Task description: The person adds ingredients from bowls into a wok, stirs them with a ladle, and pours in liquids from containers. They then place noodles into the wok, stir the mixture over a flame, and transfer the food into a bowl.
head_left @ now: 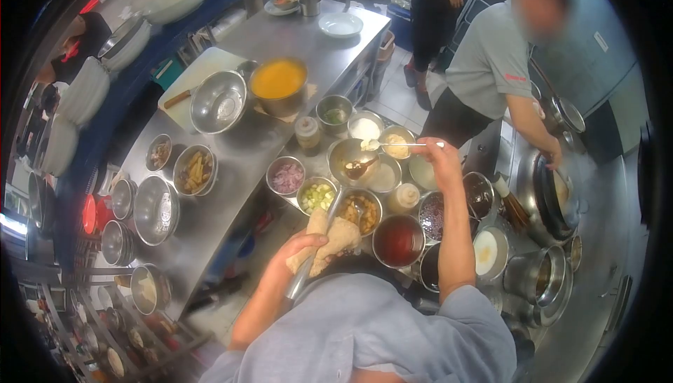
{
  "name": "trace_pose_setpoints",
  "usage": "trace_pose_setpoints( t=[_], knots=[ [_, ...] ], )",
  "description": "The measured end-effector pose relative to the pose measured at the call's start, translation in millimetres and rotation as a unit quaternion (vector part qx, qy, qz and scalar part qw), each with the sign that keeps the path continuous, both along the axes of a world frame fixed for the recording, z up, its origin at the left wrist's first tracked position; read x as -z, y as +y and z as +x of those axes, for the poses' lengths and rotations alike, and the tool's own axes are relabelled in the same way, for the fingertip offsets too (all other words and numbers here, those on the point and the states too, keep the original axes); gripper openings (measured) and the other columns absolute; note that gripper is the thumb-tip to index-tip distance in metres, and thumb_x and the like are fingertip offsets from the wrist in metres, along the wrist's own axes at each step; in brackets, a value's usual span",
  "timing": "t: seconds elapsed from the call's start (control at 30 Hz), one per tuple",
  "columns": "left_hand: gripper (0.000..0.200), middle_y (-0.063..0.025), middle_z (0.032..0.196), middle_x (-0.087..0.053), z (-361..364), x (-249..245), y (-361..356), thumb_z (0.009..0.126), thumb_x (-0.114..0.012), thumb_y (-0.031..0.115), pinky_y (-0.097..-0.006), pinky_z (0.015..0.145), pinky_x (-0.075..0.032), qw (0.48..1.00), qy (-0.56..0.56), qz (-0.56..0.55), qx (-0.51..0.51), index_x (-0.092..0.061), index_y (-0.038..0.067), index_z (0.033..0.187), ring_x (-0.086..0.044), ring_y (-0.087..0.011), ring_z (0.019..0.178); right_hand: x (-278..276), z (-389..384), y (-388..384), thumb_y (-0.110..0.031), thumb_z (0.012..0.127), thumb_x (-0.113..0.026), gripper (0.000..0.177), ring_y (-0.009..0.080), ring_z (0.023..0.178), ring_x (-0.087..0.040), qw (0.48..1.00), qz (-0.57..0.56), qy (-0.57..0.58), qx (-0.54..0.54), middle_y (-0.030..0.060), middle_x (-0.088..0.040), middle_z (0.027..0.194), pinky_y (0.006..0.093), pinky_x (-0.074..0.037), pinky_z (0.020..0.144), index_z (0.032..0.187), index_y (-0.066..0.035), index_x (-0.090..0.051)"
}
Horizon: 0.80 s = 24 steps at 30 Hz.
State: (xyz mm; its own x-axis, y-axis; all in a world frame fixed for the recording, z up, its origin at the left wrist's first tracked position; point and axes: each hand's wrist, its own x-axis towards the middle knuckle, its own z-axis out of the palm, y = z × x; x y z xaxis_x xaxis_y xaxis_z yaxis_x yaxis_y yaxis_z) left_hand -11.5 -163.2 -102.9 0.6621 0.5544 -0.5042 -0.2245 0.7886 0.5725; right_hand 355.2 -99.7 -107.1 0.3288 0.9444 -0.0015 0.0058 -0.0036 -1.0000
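Note:
My left hand (305, 246) is closed around the metal handle of a ladle (303, 276), with a tan cloth (340, 237) bunched against it. The handle runs up to a round steel bowl with brown sauce at its bottom. Over that bowl, my right hand (440, 162) grips a spoon (406, 145) by its handle end. A white lump sits on the spoon's tip. Around the ladle stand bowls of white powder (365, 128), pale yellow granules (397, 142), chopped green vegetable (317, 196) and chopped purple onion (286, 176).
A pot of red liquid (398, 241) and a squeeze bottle (404, 199) stand near my body. On the left steel counter (231, 204) are several metal bowls and a pot of orange liquid (278, 81). A co-worker (487, 53) reaches toward a large pot (540, 194) at right.

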Motion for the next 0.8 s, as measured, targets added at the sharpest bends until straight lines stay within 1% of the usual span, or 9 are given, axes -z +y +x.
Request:
trace_pose_setpoints(
  t=[0.2,0.3,0.4,0.43,0.53,0.57,0.67,0.7,0.8],
  knots=[
    [0.051,-0.0205,0.095,-0.063,-4,-3,-5,0.081,-0.06,0.017,-0.0269,0.063,-0.05,1.0,-0.005,0.0,-0.008,-0.048,-0.008,0.124,-0.061,-0.0196,0.072,5,0,-5,-0.028,0.094,-0.056,0.03,0.0068,0.072,-0.053,0.997,-0.014,0.081,-0.009,0.0101,-0.072,0.089,0.0229,-0.038,0.068,0.102,-0.001,-0.065],
    [0.05,-0.0205,0.094,-0.064,-13,-7,-11,0.081,-0.06,0.017,-0.0268,0.063,-0.05,1.0,0.017,-0.001,-0.015,-0.049,-0.008,0.123,-0.061,-0.0199,0.072,10,12,-6,-0.027,0.094,-0.055,0.029,0.0099,0.075,-0.059,0.991,0.01,0.133,0.022,0.011,-0.072,0.089,0.026,-0.043,0.069,0.102,0.0,-0.065],
    [0.051,-0.0207,0.094,-0.065,-28,-7,-21,0.081,-0.061,0.017,-0.0269,0.063,-0.05,0.999,0.025,0.004,-0.041,-0.049,-0.008,0.123,-0.062,-0.0202,0.071,6,26,-6,-0.027,0.095,-0.054,0.032,0.0158,0.08,-0.065,0.994,-0.03,-0.045,0.098,0.0111,-0.072,0.09,0.0302,-0.048,0.074,0.104,0.001,-0.065],
    [0.051,-0.0208,0.094,-0.065,-35,-4,-27,0.08,-0.061,0.018,-0.0269,0.062,-0.05,0.999,0.024,0.004,-0.049,-0.049,-0.008,0.123,-0.062,-0.0203,0.07,30,49,0,-0.028,0.096,-0.053,0.033,0.0175,0.086,-0.068,0.953,-0.063,-0.284,0.088,0.0107,-0.073,0.092,0.0312,-0.05,0.079,0.108,0.001,-0.064],
    [0.049,-0.0205,0.092,-0.065,-54,13,-37,0.08,-0.062,0.018,-0.0272,0.06,-0.05,0.998,0.022,0.002,-0.064,-0.051,-0.009,0.12,-0.062,-0.0207,0.068,18,41,-4,-0.025,0.097,-0.052,0.032,0.0167,0.087,-0.068,0.941,-0.044,-0.312,0.128,0.0108,-0.073,0.094,0.0293,-0.05,0.08,0.11,0.001,-0.063],
    [0.049,-0.0203,0.091,-0.065,-57,12,-42,0.08,-0.062,0.018,-0.0271,0.06,-0.05,0.997,0.026,0.001,-0.072,-0.052,-0.009,0.12,-0.062,-0.0207,0.068,12,31,-8,-0.023,0.097,-0.051,0.029,0.0177,0.089,-0.068,0.967,0.031,-0.214,0.138,0.0113,-0.072,0.092,0.0288,-0.049,0.08,0.11,0.0,-0.064],
    [0.048,-0.0207,0.091,-0.065,-65,10,-49,0.08,-0.061,0.018,-0.0269,0.059,-0.049,0.994,0.06,-0.001,-0.091,-0.052,-0.009,0.118,-0.061,-0.0203,0.069,29,15,-7,-0.022,0.097,-0.051,0.027,0.018,0.089,-0.068,0.967,0.148,-0.138,0.155,0.0113,-0.072,0.09,0.0287,-0.049,0.079,0.11,-0.002,-0.065],
    [0.049,-0.0213,0.091,-0.064,-68,12,-50,0.08,-0.06,0.019,-0.0267,0.06,-0.048,0.992,0.084,-0.006,-0.089,-0.051,-0.009,0.119,-0.06,-0.0199,0.069,27,22,-11,-0.023,0.097,-0.052,0.026,0.0159,0.086,-0.068,0.946,0.009,-0.308,0.102,0.011,-0.072,0.087,0.029,-0.05,0.077,0.109,-0.004,-0.066],
    [0.046,-0.0202,0.09,-0.065,-61,7,-53,0.08,-0.062,0.018,-0.0277,0.059,-0.049,0.99,0.077,-0.018,-0.116,-0.054,-0.008,0.117,-0.061,-0.0207,0.069,34,25,-13,-0.023,0.097,-0.052,0.026,0.0153,0.082,-0.068,0.939,-0.083,-0.328,0.069,0.0109,-0.072,0.085,0.0302,-0.05,0.075,0.107,-0.004,-0.066]
  ],
)
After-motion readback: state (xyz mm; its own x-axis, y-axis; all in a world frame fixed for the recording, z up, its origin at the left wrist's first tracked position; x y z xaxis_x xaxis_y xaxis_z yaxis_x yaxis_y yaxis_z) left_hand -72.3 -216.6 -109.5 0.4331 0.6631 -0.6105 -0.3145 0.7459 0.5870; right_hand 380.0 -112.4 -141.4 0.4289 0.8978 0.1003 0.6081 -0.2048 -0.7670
